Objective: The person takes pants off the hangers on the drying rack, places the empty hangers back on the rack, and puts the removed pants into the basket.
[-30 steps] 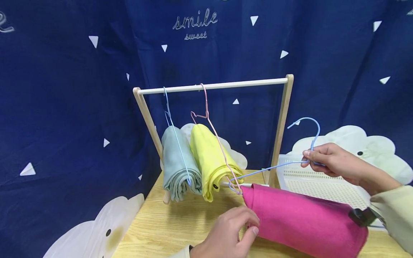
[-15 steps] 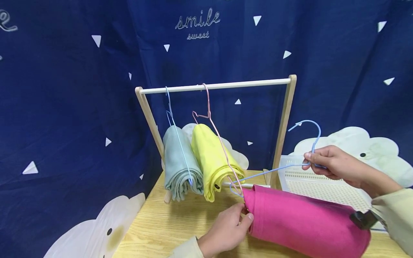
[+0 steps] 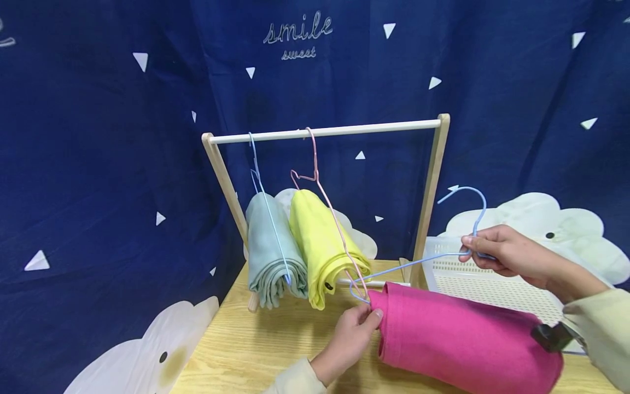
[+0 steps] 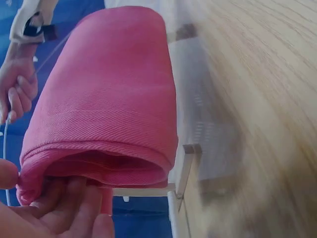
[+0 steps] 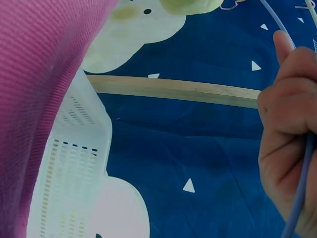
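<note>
My right hand (image 3: 512, 254) grips a blue wire hanger (image 3: 484, 207) just below its hook. A rolled or folded magenta cloth (image 3: 462, 334) hangs over the hanger's lower part, its long side sloping down to the right. At the cloth's left end, my left hand (image 3: 349, 336) pinches the upper corner, thumb in front. In the left wrist view, fingers (image 4: 74, 203) reach under the open fold of that end. The hanger's left corner sticks out past the cloth and overlaps a pink hanger (image 3: 337, 224) in the head view. The hanger's bottom bar is hidden inside the cloth.
A wooden rack with a white rail (image 3: 374, 129) stands on the wooden table (image 3: 275, 350). From it hang a grey-green cloth (image 3: 270, 235) on a blue hanger and a yellow cloth (image 3: 317, 230) on the pink one. A white perforated basket (image 3: 492, 287) sits behind the magenta cloth.
My left hand has moved up along the cloth's left end and now pinches its upper corner. My right hand and the hanger have dipped slightly.
</note>
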`<state>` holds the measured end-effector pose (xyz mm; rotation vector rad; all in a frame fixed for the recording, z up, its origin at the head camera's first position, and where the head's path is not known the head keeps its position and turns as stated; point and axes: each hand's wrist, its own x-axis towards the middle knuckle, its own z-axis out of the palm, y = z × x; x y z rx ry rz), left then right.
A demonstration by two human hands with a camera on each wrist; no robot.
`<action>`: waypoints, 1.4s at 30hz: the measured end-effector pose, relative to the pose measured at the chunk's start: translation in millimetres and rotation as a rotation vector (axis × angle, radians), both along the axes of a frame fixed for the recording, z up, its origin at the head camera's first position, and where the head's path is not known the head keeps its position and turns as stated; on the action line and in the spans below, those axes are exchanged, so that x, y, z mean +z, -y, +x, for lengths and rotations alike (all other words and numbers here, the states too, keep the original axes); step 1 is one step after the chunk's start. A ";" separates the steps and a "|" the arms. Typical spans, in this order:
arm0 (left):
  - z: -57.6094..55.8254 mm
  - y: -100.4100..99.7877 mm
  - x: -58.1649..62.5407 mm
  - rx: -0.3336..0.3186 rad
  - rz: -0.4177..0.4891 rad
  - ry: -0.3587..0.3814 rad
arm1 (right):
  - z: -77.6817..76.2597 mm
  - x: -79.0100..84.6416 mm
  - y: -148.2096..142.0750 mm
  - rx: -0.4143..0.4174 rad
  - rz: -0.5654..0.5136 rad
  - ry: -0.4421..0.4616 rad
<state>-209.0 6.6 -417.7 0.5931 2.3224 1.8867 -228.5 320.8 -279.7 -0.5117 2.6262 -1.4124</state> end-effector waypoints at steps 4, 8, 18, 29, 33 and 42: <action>-3.5 -1.4 -2.5 -0.007 0.048 0.059 | -0.2 0.1 0.9 -0.012 0.013 0.003; -1.9 -3.5 -2.7 -0.021 0.067 0.087 | -0.9 0.3 1.6 -0.009 0.015 -0.007; 1.6 -9.7 -5.6 -0.056 0.150 0.068 | 0.1 -1.1 1.7 0.002 -0.026 0.009; 7.3 -16.8 -2.5 0.058 -0.002 -0.041 | 2.7 -1.7 -0.1 -0.026 -0.018 0.001; 10.8 -19.6 1.8 0.128 -0.024 -0.041 | 4.4 -3.4 -0.7 -0.036 -0.028 0.010; 9.6 -22.8 3.1 0.132 0.123 0.034 | 3.1 -0.5 1.7 -0.041 0.002 0.021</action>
